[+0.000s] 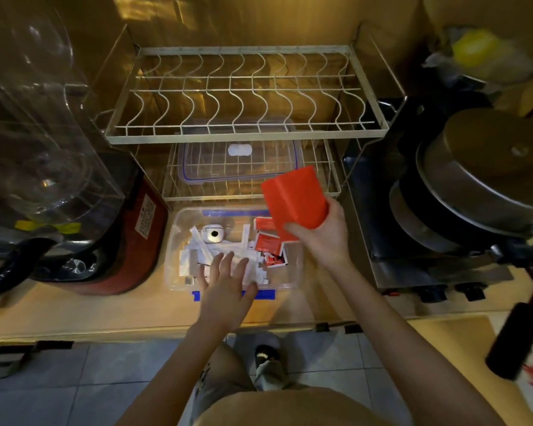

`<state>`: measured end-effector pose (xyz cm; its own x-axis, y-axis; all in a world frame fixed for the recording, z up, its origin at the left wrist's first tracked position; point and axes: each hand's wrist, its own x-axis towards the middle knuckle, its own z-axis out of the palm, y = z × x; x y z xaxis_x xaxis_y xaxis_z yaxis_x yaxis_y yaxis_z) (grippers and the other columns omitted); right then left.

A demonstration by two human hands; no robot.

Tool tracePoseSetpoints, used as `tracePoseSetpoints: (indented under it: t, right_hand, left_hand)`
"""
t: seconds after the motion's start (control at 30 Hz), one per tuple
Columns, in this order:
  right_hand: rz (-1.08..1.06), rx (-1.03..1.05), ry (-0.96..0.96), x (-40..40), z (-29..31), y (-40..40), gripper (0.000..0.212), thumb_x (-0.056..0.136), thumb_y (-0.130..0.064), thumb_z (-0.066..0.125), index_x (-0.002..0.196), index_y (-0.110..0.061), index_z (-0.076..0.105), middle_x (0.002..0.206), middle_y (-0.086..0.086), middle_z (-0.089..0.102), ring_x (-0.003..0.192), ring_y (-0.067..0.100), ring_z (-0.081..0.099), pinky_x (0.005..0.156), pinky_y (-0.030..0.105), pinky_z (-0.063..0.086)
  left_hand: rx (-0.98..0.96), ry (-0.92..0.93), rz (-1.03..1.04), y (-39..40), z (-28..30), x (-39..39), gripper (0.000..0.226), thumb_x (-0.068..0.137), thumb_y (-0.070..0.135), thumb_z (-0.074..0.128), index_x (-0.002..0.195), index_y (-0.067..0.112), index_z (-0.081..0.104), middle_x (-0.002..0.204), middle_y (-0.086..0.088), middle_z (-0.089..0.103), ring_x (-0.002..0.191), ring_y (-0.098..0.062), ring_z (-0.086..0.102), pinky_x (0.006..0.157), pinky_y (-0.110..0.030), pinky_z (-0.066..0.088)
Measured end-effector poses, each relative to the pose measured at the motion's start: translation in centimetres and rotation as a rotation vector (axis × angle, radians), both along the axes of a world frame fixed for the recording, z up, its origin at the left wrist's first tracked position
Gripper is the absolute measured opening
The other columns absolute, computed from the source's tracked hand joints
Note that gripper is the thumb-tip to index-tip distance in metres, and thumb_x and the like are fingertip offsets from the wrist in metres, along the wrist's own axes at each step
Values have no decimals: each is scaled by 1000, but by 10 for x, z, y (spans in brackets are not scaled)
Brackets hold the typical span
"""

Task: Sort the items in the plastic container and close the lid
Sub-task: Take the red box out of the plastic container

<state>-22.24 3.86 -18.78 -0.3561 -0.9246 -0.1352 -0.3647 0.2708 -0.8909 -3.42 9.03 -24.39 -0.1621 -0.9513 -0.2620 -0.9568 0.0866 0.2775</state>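
A red box point(294, 196) is gripped at its near end by the right hand point(319, 233), thumb wrapped across the front face and fingers curled behind, and is held tilted above the far right corner of the plastic container point(179, 219). The left hand point(225, 282) is spread flat with fingers apart, nothing enclosed, its fingertips laid on the white paper packets point(203, 252) heaped in the left part of the container. Red sachets point(268, 244) are gathered on the right side, and a small white round device point(212, 233) lies at the far side. The container is set open on the counter point(105, 312), and its clear lid point(239, 161) is seen on the lower tier of the wire rack point(243, 96) beyond it.
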Motion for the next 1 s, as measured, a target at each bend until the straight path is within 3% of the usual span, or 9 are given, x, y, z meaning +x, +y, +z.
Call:
tracePoseSetpoints:
  t: [0.13, 0.2, 0.37, 0.43, 0.5, 0.6, 0.8, 0.9, 1.0]
  right_hand:
    - [-248, 275, -693, -15, -4, 12, 40, 78, -32, 69, 112, -22, 51, 102, 3, 65, 84, 14, 62, 74, 28, 49]
    - [-271, 383, -781, -21, -12, 13, 25, 81, -36, 63, 99, -20, 56, 90, 4, 64, 80, 17, 62, 72, 30, 50]
    - [-379, 454, -472, -23, -46, 13, 50, 64, -41, 75, 100, -18, 50, 88, 3, 60, 90, 25, 61, 91, 41, 51]
    - [-395, 433, -307, -20, -57, 13, 68, 56, -45, 77, 111, -12, 56, 108, 9, 63, 100, 30, 61, 94, 40, 49]
    - [-365, 442, -150, -19, -65, 13, 85, 60, -40, 80, 128, -3, 46, 128, 18, 51, 113, 35, 54, 97, 39, 46]
    - [-279, 439, 80, -13, -68, 14, 96, 61, -42, 81, 134, 0, 34, 133, 20, 42, 121, 37, 46, 100, 42, 42]
    - [-191, 401, 321, -1, -76, 14, 88, 68, -48, 75, 133, -4, 35, 131, 20, 43, 120, 36, 43, 97, 42, 41]
    - [-185, 434, 353, -2, -73, 12, 80, 80, -55, 61, 136, -5, 33, 136, 19, 41, 125, 35, 39, 101, 45, 39]
    - [-198, 352, 433, 5, -57, 7, 64, 88, -46, 52, 135, -5, 37, 137, 19, 42, 126, 34, 37, 104, 44, 34]
  left_hand:
    - [63, -35, -83, -1, -4, -8, 79, 74, 70, 9, 124, 27, 52, 138, 1, 49, 138, -21, 28, 115, -49, 8]
    - [68, -86, -99, -2, -3, -6, 66, 82, 70, 23, 113, 24, 60, 121, 1, 63, 125, -19, 44, 112, -44, 20]
    - [66, -66, -79, -5, 0, 0, 67, 81, 71, 27, 103, 21, 65, 106, -1, 69, 113, -19, 52, 106, -42, 29]
    - [56, -54, -71, -5, -1, 2, 78, 73, 75, 17, 101, 21, 66, 104, -1, 70, 110, -19, 54, 104, -42, 30]
    - [49, -31, -66, -5, -4, 5, 80, 71, 75, 14, 100, 22, 67, 102, 0, 71, 108, -18, 55, 102, -41, 31]
    - [76, -8, -62, -7, -8, 7, 68, 78, 73, 25, 101, 24, 67, 102, 2, 70, 108, -17, 54, 103, -41, 29]
    - [121, 18, -47, -7, -5, 6, 57, 84, 66, 34, 104, 24, 66, 105, 2, 69, 113, -17, 51, 106, -42, 24]
    - [153, 21, -57, -8, -2, 6, 70, 77, 73, 23, 103, 23, 65, 106, 2, 68, 113, -17, 50, 104, -40, 24]
    - [191, -5, -68, -9, 1, 5, 57, 85, 65, 31, 104, 23, 63, 110, 1, 66, 115, -19, 48, 103, -41, 24]
